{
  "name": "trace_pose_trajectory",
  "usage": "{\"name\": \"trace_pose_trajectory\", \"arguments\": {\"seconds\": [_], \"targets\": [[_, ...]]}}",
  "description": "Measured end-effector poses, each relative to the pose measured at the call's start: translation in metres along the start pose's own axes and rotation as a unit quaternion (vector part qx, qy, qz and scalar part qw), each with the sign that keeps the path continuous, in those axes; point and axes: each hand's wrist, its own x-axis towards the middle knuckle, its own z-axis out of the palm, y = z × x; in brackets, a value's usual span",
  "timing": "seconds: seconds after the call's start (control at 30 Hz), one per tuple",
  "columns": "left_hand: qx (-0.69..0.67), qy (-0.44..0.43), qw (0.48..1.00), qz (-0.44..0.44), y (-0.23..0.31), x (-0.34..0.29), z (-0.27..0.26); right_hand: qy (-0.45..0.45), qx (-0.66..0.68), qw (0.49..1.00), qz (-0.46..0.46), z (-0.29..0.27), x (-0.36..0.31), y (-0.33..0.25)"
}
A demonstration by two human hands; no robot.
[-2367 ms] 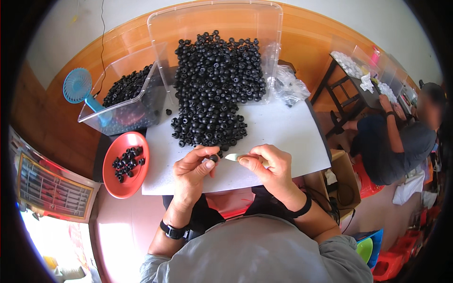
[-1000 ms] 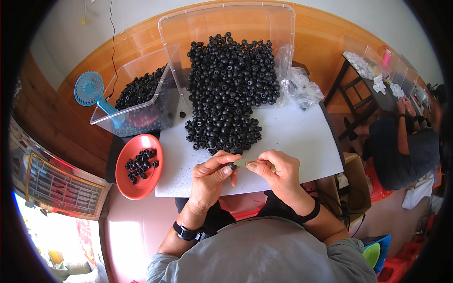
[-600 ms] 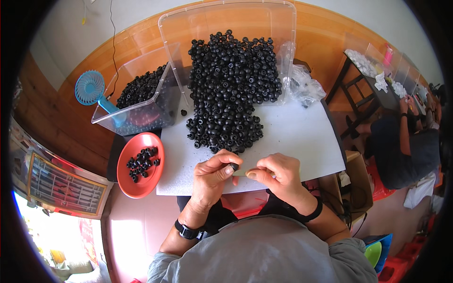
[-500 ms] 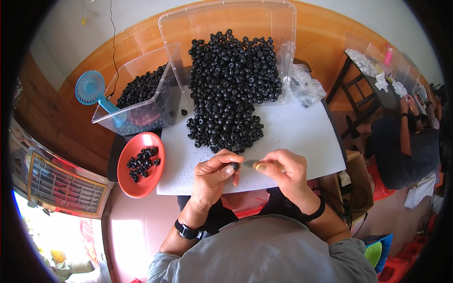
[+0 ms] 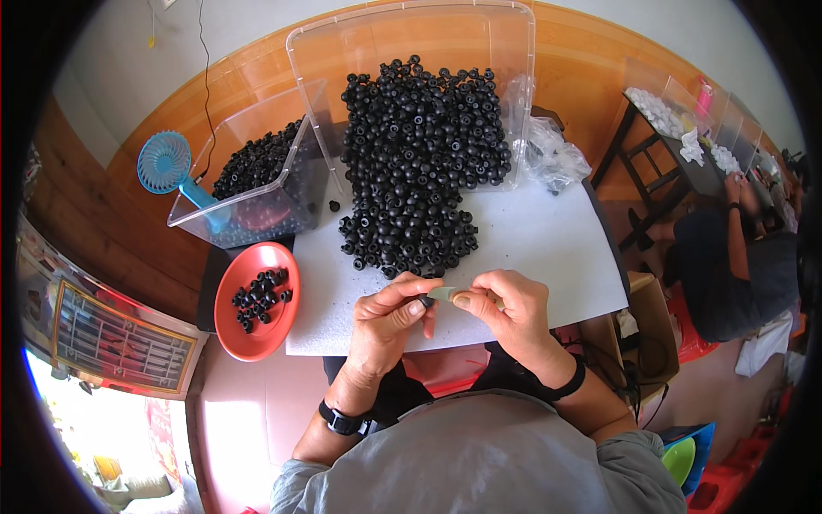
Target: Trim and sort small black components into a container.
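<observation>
My left hand (image 5: 387,315) pinches a small black round part (image 5: 426,301) between thumb and fingers. In my right hand (image 5: 511,310) is a small flat blade (image 5: 442,293), pale in the light, whose handle is mostly covered by my fingers. The blade lies at the upper side of the black part and appears to touch it. Beyond my hands, a large heap of similar black parts (image 5: 411,188) spreads over the white-topped table (image 5: 548,257). An oval red dish (image 5: 229,330) to the left holds several black parts.
A clear bin (image 5: 193,224) of black parts stands at the back left, with a blue fan (image 5: 167,163) at its side. Behind the heap lies a tipped clear bin (image 5: 411,21), beside a plastic bag (image 5: 552,150). A cardboard box (image 5: 646,321) and a seated person (image 5: 728,274) are at right.
My right hand has moved slightly left, bringing the blade against the black part and turning its pale face into view. The left hand stays nearly still.
</observation>
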Motion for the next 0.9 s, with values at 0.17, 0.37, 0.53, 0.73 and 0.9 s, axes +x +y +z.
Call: {"name": "trace_pose_trajectory", "arguments": {"seconds": [0.17,0.37,0.53,0.73,0.9], "targets": [[-0.003,-0.004,1.000,-0.001,0.0003,-0.0001,0.0005,-0.006,0.001,1.000,-0.007,-0.0011,-0.0001,0.0005],[-0.017,-0.004,1.000,-0.001,-0.0006,0.0005,0.0000,-0.007,-0.021,0.999,-0.039,-0.0001,0.0000,0.0000],[-0.008,0.000,1.000,-0.015,-0.0001,0.0001,-0.0015,-0.005,-0.028,0.998,-0.062,0.0002,-0.0016,0.0004],[-0.008,-0.001,1.000,-0.007,0.0009,-0.0003,0.0016,0.027,-0.014,0.999,-0.026,0.0030,-0.0032,0.0019],[-0.008,0.012,1.000,0.002,-0.0006,-0.0025,0.0012,0.029,-0.014,0.999,-0.032,0.0035,-0.0033,0.0023]]}}
